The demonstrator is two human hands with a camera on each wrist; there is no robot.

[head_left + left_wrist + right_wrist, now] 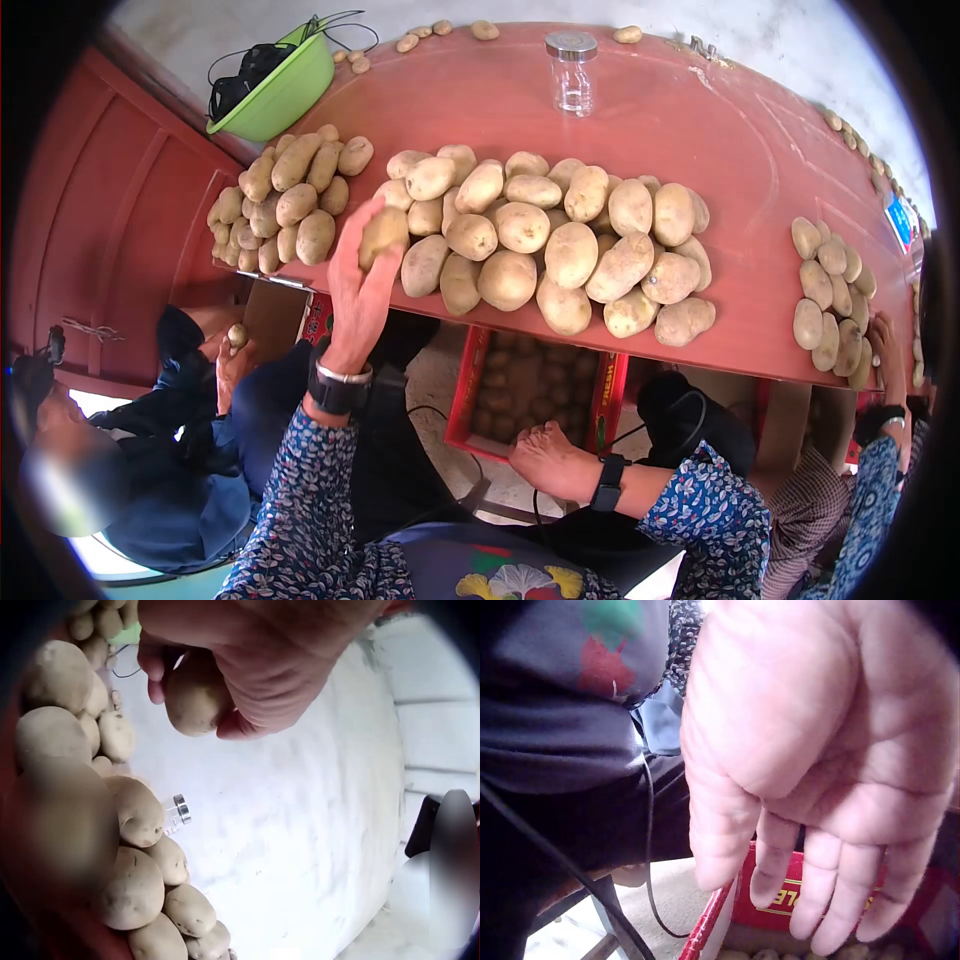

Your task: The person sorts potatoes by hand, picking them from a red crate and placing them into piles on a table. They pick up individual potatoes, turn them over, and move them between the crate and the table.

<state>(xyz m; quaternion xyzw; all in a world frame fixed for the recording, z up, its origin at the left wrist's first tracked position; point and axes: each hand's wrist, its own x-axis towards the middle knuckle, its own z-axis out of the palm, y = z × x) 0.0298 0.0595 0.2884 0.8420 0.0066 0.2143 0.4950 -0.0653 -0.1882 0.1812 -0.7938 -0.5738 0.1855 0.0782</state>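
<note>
My left hand [362,285] grips a potato [384,236] at the left end of a long heap of potatoes [522,227] on the red table. In the left wrist view the fingers and thumb of the left hand [259,667] curl round that potato [196,696]. My right hand [553,460] is over the near edge of a red box [461,400] that holds potatoes, below the table edge. The right wrist view has the right hand [825,765] with relaxed fingers and nothing in the palm, above the box [780,889].
A smaller potato pile [295,205] lies left, another [835,290] right. A lidded jar [572,80] and a green basin [285,95] stand farther back. One person sits at the left, holding a small potato [237,335]; another reaches in from the right. Black cables hang near my legs.
</note>
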